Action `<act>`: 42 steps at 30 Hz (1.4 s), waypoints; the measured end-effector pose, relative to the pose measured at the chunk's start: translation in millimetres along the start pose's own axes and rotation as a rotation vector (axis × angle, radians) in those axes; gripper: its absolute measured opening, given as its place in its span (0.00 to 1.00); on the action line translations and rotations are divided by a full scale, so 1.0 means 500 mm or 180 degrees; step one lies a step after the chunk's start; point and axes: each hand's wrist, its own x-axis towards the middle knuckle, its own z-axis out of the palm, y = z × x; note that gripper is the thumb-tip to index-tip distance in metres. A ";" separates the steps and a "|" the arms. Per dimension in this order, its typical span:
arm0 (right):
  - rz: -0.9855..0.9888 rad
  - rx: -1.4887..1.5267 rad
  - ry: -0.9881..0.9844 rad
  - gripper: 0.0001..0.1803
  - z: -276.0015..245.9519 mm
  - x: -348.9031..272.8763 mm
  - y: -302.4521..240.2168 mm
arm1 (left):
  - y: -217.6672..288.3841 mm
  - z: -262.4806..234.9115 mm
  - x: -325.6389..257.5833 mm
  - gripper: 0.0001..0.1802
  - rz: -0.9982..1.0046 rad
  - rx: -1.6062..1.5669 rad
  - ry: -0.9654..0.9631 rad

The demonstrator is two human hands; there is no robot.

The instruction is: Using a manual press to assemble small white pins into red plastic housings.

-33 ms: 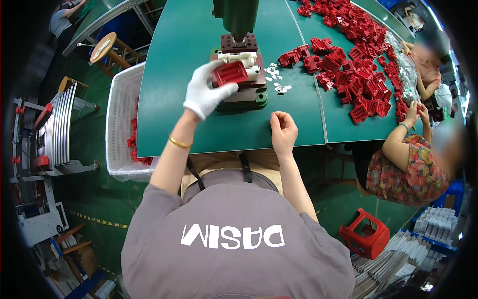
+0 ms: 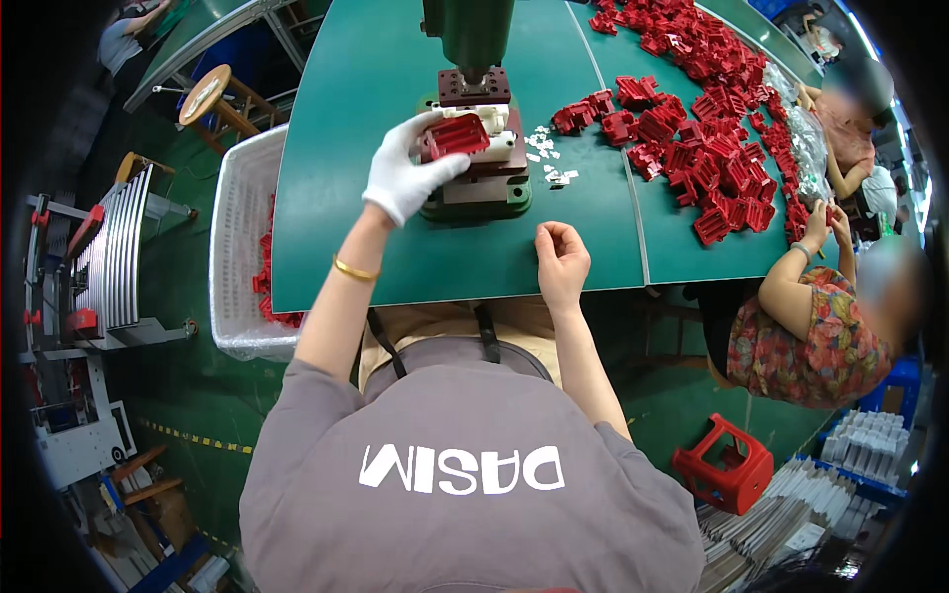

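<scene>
My left hand (image 2: 407, 176), in a white glove, is closed round a red plastic housing (image 2: 458, 136). The housing is hollow, its cavity facing up at a tilt. It is held in front of the press (image 2: 474, 35), a green machine with a brown tool block, and partly covers the white fixture (image 2: 494, 121) below that block. My bare right hand (image 2: 562, 261) rests by the table's near edge, thumb and fingers pinched together; whatever is between them, if anything, is hidden. Small white pieces (image 2: 542, 144) lie scattered on the table right of the press.
A large heap of red housings (image 2: 727, 173) covers the table's right side. Left of the table stands a white crate (image 2: 237, 237) with red parts and a plastic liner. Co-workers sit along the right edge, one in a flowered top (image 2: 816, 341). A red stool (image 2: 727, 465) is on the floor.
The red housing has tilted a little in my left hand, and that hand has shifted slightly left. My right hand has hardly moved.
</scene>
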 end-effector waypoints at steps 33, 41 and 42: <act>-0.0579 -0.0730 -0.0196 0.04 0.027 -0.005 -0.039 | -0.009 -0.027 0.137 0.31 0.0352 0.1325 -0.1326; -0.2534 0.0397 0.0119 0.16 0.034 0.356 -0.409 | -0.046 -0.095 -0.031 0.39 0.0461 0.1253 -0.0164; -0.2640 -0.0013 0.0259 0.18 0.031 0.407 -0.483 | -0.039 -0.103 -0.059 0.39 0.0121 0.1155 -0.0260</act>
